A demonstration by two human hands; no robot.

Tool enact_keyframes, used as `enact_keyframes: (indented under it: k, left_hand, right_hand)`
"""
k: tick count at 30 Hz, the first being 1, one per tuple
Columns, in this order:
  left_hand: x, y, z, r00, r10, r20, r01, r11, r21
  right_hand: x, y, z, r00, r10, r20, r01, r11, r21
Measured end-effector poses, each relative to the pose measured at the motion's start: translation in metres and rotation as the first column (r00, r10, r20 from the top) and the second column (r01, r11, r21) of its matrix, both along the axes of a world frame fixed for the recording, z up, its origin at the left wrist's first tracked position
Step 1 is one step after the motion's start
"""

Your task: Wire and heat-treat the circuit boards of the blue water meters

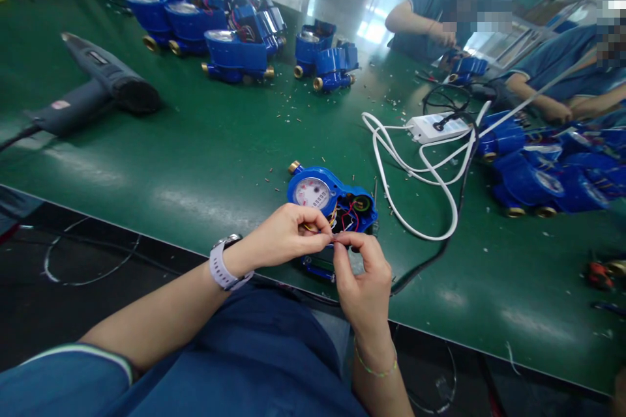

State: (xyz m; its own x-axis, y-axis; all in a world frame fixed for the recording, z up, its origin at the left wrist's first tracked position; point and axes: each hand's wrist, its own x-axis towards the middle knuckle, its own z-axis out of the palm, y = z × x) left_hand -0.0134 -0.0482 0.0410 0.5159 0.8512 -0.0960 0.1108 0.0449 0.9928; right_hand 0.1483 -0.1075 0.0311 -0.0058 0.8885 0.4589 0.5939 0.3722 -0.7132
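Note:
A blue water meter [298, 192] with a round dial and a brass fitting lies on the green table in front of me. Its side compartment is uncovered, showing thin red and yellow wires [348, 214] and a round green-rimmed part. Over its near edge, my left hand [288, 233] pinches with thumb and forefinger at the wires. My right hand [362, 267] pinches right beside it, the fingertips of both almost touching. What lies between the fingertips is very small, apparently wire ends. Part of the meter's near side is hidden behind my hands.
A grey heat gun [105, 81] lies at the left. Several blue meters [237, 55] stand at the back, and more [548, 176] at the right. A white power strip [437, 127] with looped cable lies right of centre. Two co-workers sit across the green table [195, 163].

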Motion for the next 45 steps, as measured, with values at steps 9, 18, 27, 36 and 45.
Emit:
enact_keyframes:
  k: [9, 18, 27, 36, 45]
  left_hand:
    - [0.002, 0.000, -0.004, 1.000, 0.014, 0.026, -0.010, 0.991, -0.130]
    - [0.007, -0.001, -0.008, 0.999, 0.025, 0.047, -0.021, 0.995, -0.096]
    - [0.008, -0.002, -0.014, 0.999, 0.050, 0.015, -0.048, 0.996, -0.078]
    - [0.002, 0.003, -0.001, 0.997, -0.015, 0.080, 0.025, 0.993, -0.117]
    - [-0.005, 0.005, -0.002, 0.996, -0.044, 0.077, 0.054, 0.989, -0.137]
  right_hand:
    - [-0.003, 0.000, -0.002, 0.995, 0.020, 0.096, -0.034, 0.988, 0.153]
    - [0.001, 0.001, -0.003, 0.970, -0.010, 0.241, -0.055, 0.963, 0.262]
    - [0.006, 0.001, 0.000, 0.991, 0.024, 0.128, -0.046, 0.985, 0.168]
    - [0.005, 0.001, -0.001, 0.999, 0.014, 0.039, -0.018, 0.994, 0.105]
    - [0.004, 0.000, -0.002, 0.999, 0.030, 0.011, -0.031, 0.994, 0.104]
